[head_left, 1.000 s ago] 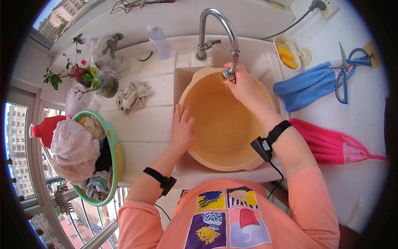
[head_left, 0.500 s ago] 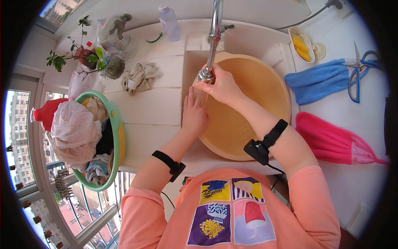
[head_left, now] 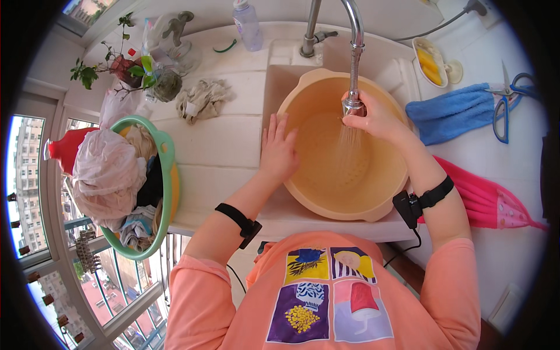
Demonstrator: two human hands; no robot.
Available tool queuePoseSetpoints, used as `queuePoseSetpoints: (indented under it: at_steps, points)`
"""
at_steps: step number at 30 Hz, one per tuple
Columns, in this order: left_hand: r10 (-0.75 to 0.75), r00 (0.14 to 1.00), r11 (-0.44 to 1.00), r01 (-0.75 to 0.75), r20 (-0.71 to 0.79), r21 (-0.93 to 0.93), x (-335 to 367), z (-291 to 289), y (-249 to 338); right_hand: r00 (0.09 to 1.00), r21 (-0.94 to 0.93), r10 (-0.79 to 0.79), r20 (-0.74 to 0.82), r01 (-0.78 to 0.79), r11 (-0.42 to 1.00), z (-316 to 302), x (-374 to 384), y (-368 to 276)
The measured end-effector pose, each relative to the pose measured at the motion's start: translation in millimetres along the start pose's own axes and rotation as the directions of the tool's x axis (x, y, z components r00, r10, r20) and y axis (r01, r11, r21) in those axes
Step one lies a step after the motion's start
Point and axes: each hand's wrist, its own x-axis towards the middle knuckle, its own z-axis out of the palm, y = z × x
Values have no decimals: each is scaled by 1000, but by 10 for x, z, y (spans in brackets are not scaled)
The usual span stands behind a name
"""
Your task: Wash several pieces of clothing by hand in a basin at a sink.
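A peach-coloured plastic basin [head_left: 326, 201] stands in the white sink [head_left: 279, 87]. Above it, the fingers of my right hand [head_left: 378, 119] are wrapped round the chrome head of a faucet [head_left: 353, 107] on a flexible neck. A spray of water falls from the head into the basin. My left hand [head_left: 280, 150] lies at the basin's left rim, palm down, fingers stretched and spread, holding nothing.
Left is a green-rimmed basket [head_left: 166, 153] of clothes beside a red bottle [head_left: 67, 153]. A crumpled beige cloth [head_left: 201, 100] lies on the counter. Right are a soap dish [head_left: 429, 61], a blue towel [head_left: 446, 114], scissors [head_left: 501, 116] and a pink towel [head_left: 475, 198].
My right hand has swung the faucet head to the right, away from my left hand and over the basin's middle. My left hand has stayed near the left rim, out of the spray.
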Motion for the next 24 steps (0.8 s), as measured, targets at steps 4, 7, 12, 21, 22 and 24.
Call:
queuePoseSetpoints:
  at_steps: [4, 7, 12, 21, 22, 24]
  points:
    - [-43, 992, 996, 33, -122, -80, 26, -50, 36, 999, -197, -28, -23, 23, 980, -275, 10, 108]
    - [-225, 974, 942, 222, 15, -253, 7, -150, 3, 990, -401, -116, -79, 75, 913, -401, 21, 126]
    - [-409, 911, 834, 394, 46, -386, -31, -1, -200, 951, -485, -198, -237, 61, 873, -371, 167, 203]
    - [-473, 567, 112, 798, 675, -592, -87, -182, -28, 931, -639, -112, -348, -148, 755, 325, -498, 109]
    - [-466, 576, 125, 795, 672, -594, -66, -204, -5, 983, -677, -34, -178, -97, 729, 384, -630, 67]
    - [-493, 502, 79, 839, 711, -538, -13, -286, 75, 968, -676, 177, 176, -12, 737, 427, -877, -147]
